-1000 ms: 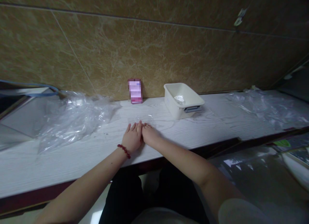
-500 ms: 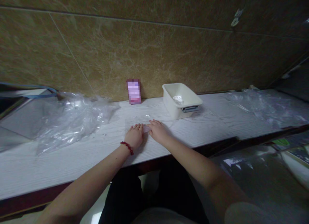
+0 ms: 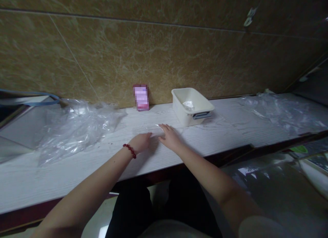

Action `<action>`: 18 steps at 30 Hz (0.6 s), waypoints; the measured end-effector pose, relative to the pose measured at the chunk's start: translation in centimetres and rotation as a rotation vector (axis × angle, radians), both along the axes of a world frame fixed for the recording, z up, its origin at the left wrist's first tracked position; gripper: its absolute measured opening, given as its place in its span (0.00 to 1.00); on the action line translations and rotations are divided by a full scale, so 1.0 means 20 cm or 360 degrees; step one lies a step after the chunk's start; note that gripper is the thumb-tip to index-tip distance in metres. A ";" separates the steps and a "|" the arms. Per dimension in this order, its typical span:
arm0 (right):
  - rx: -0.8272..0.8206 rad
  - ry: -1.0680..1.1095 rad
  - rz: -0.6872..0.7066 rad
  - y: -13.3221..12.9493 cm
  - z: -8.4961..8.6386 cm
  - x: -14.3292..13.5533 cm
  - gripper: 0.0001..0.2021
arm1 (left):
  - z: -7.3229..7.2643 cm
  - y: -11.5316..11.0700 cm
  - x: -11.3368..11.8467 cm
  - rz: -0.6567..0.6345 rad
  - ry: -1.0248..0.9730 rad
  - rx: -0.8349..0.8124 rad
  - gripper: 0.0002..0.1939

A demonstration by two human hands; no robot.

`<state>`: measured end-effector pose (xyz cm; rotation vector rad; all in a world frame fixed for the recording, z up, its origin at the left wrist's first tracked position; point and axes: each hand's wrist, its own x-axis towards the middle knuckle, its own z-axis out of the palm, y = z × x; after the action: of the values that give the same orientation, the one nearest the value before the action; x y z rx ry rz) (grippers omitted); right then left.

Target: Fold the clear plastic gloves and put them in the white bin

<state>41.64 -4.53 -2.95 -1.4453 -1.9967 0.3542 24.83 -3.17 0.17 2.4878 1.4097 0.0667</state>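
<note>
A thin clear plastic bag (image 3: 153, 129) lies on the white wood-grain counter in front of me, hard to make out except for its shiny edges. My left hand (image 3: 140, 142), with a red bead bracelet (image 3: 130, 151) at the wrist, is turned on its side at the bag's near part, fingers closed on the plastic. Opposite it, my right hand (image 3: 170, 138) rests with fingers stretched out and thumb apart, its fingertips on the bag's right side. A white plastic basket (image 3: 179, 110) with a grey handle stands just beyond the right hand, holding a small clear plastic piece.
A phone (image 3: 141, 98), its screen blurred, leans on the brown tiled wall (image 3: 164, 53). Crumpled clear plastic (image 3: 84, 125) covers the counter (image 3: 102, 166) at left beside a box-like object (image 3: 20, 125). More clear plastic (image 3: 282, 111) lies at right.
My left hand has rolled from lying flat onto its side, its fingers curling in, and shifted slightly left. My right hand has moved slightly right, and the gap between the hands is wider.
</note>
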 end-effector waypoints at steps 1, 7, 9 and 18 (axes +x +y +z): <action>-0.0018 0.0109 -0.0009 0.00 0.00 0.01 0.32 | 0.05 0.01 -0.01 -0.0003 -0.0072 -0.0080 0.19; -0.0277 0.0885 -0.0007 0.00 0.02 0.06 0.47 | 0.33 0.01 -0.09 0.0231 -0.0911 -0.0865 0.14; -0.0491 0.1238 0.0153 0.00 0.05 0.07 0.45 | 0.38 0.01 -0.11 0.0307 -0.1228 -0.1208 0.16; -0.1568 0.1878 0.0627 0.04 0.14 0.08 0.20 | 0.32 0.11 -0.22 0.0442 -0.1904 -0.1888 0.16</action>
<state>43.30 -3.75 -0.07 -0.8288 -1.0333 2.0074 20.51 -1.00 6.61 0.9024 0.7817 0.4971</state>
